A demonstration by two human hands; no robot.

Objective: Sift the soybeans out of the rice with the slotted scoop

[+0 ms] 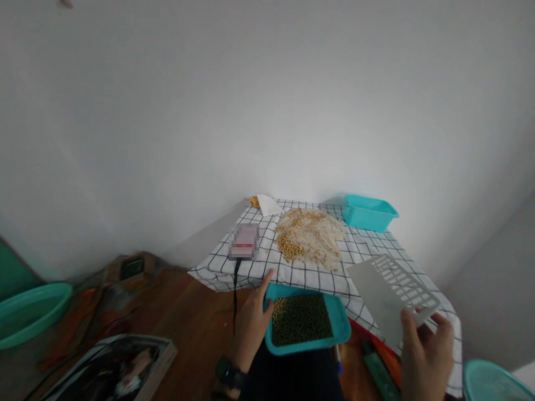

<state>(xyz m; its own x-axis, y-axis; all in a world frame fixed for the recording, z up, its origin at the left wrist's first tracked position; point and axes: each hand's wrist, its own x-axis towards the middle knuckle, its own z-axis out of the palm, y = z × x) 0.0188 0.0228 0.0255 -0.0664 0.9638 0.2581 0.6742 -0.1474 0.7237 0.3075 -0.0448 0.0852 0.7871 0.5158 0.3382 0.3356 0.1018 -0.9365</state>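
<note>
My left hand (252, 322) grips the left rim of a teal tray (343, 328) filled with small green beans, held over my lap at the table's near edge. My right hand (424, 350) is closed on the lower corner of a white slotted plastic basket (393, 289), tilted up above the table's right side. On the checked tablecloth (305, 273) lies a heap of mixed yellow beans and rice (308, 235).
An empty teal tray (368, 211) stands at the table's back right by the wall. A blurred-out device (243, 240) with a black cable lies on the left, a white paper (268, 204) behind it. Teal basins sit at far left (29, 312) and bottom right (495, 381). A box (112, 367) lies on the floor.
</note>
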